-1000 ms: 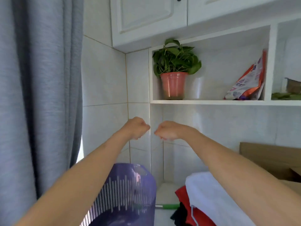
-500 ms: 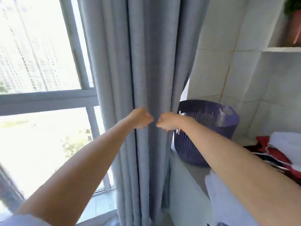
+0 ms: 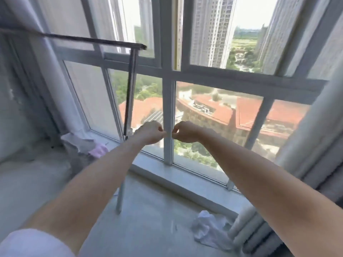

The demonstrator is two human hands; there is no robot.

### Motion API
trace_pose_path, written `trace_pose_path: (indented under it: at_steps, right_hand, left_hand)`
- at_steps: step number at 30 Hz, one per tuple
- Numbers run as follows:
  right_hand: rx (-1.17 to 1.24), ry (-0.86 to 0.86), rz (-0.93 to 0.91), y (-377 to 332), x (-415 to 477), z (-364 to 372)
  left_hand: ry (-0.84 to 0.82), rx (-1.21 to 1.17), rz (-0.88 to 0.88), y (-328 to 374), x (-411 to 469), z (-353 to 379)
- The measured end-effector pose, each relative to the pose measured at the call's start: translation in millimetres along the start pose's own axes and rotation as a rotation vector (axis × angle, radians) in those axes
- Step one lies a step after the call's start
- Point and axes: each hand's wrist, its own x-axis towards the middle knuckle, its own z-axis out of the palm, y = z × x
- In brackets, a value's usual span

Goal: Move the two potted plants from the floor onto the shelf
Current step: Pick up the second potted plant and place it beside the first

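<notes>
No potted plant and no shelf are in view now. I face a large window over the floor. My left hand (image 3: 150, 132) and my right hand (image 3: 185, 131) are stretched out in front of me at chest height, side by side and almost touching. Both are loosely curled into fists with nothing in them.
A metal drying rack (image 3: 130, 86) stands at the left by the window, its leg on the grey floor (image 3: 148, 219). A white cloth (image 3: 209, 229) lies on the floor at right. A grey curtain (image 3: 306, 145) hangs at the right. A pink cloth (image 3: 98, 151) lies at left.
My view has swung left, from the shelf with one potted plant, past the curtain and purple basket, to the window. My hands stayed curled and together in front of me.
</notes>
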Motion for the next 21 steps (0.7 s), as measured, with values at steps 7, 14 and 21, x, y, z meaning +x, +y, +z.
trace_pose_path:
  at_steps: [7,14,21]
  right_hand:
    - [0.014,-0.110,-0.243,-230,130,53]
    - [-0.079,-0.116,-0.460,-390,234,96]
    - [-0.174,-0.212,-0.660,-530,359,137]
  left_hand:
    - [0.110,0.037,-0.321,-240,-25,-121]
    - [0.205,-0.017,-0.543,-396,-50,-187]
    - [0.271,-0.027,-0.734,-540,-34,-241]
